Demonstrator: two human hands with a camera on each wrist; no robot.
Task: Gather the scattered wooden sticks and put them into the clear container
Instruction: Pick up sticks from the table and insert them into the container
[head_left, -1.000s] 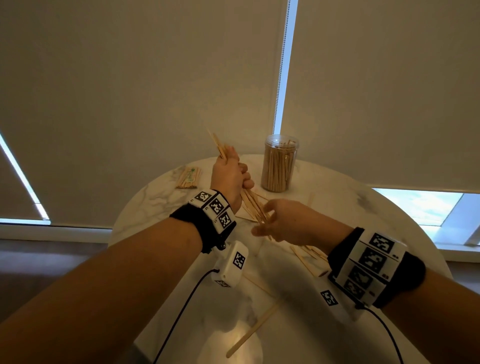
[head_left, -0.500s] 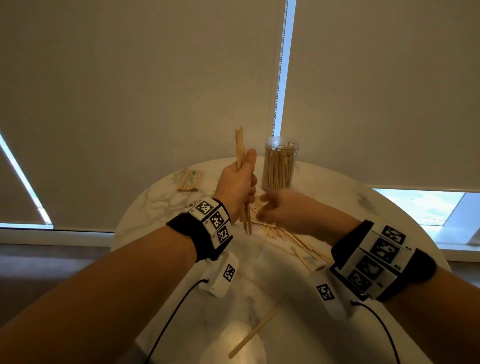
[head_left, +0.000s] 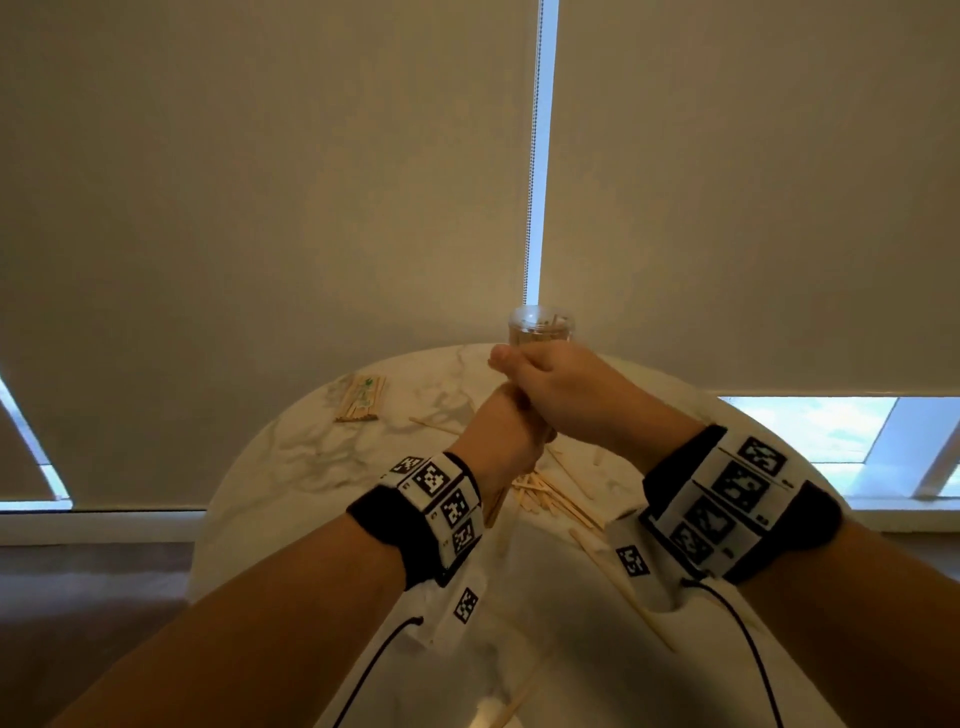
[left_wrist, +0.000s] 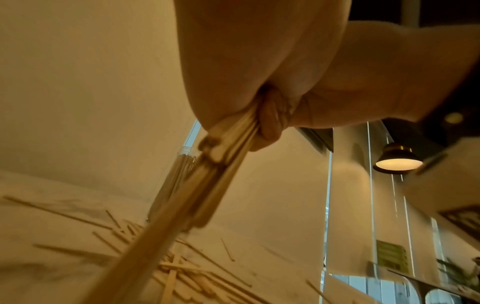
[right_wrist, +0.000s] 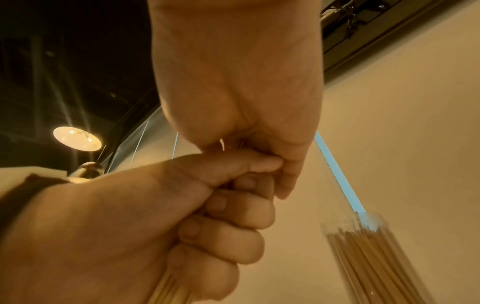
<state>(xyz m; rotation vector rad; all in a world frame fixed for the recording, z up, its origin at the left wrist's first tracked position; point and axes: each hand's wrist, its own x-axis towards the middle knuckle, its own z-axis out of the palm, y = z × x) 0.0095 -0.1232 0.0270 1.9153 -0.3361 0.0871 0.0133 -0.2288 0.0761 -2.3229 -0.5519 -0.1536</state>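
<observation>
1. The round marble table carries everything; we stand at its near edge, with window blinds beyond the far edge.
2. The clear container stands upright at the far side, just beyond our hands, already packed with sticks. It looks light and tall, so we judge a sideways knock could tip it.
3. Our left hand is wrapped in a fist round a bundle of sticks, held roughly upright above the table.
4. Our right hand sits curled over the bundle's top, touching the left fist; whether it pinches the sticks, we cannot tell.
5. The scattered wooden sticks lie crisscrossed near the table's middle, some strays nearer. They look thin, stiff, light and smooth, so they could slip endwise; we judge gripping mid-length, ends squared, is best.
</observation>
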